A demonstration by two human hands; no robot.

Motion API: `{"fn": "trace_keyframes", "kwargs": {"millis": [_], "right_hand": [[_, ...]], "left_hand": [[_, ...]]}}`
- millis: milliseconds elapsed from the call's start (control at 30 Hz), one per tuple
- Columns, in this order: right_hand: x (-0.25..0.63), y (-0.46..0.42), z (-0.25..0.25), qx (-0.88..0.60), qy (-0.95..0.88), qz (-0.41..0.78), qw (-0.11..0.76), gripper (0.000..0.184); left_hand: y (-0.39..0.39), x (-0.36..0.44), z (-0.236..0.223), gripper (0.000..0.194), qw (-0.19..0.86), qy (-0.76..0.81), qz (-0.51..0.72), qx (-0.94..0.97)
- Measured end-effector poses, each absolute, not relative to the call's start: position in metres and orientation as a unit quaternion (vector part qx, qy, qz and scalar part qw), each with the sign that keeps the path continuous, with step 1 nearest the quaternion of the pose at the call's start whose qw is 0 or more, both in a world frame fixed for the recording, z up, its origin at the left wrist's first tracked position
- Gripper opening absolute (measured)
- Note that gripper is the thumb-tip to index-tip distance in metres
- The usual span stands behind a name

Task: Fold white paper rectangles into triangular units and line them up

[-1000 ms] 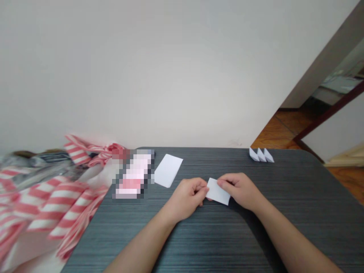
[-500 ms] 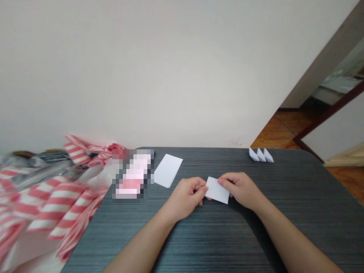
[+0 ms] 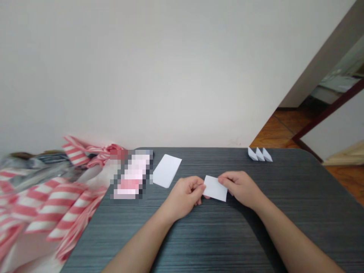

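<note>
Three folded pieces (image 3: 259,156) done by the look of it, in a row at the far right of the surface (image 3: 193,242). One small sheet (image 3: 215,189) in work, between the hands: left hand (image 3: 184,196) pinches its left edge, right hand (image 3: 241,188) pinches the upper right corner. Flat paper (image 3: 167,170) beyond the left hand looks unworked; can't tell how many sheets. Held sheet isn't shaped like the three.

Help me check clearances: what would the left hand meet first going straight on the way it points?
Beyond the small white paper it pinches, the left hand would probably meet the right hand first, though depth is unclear.
</note>
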State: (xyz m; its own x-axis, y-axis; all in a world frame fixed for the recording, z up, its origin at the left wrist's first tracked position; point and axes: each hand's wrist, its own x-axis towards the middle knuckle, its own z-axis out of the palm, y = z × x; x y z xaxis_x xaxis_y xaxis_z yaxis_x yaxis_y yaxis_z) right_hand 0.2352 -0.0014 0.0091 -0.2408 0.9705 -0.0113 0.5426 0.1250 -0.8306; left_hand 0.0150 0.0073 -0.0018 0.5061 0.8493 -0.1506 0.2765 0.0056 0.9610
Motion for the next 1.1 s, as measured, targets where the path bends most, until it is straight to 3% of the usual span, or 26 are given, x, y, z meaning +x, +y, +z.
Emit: {"fn": "trace_keyframes", "kwargs": {"millis": [1100], "right_hand": [[0.2403,-0.0021,0.0043,-0.553,-0.676,0.369,0.318,0.027]], "left_hand": [[0.0105,0.0141,-0.0079,0.027,0.604,0.424,0.296,0.607]]}}
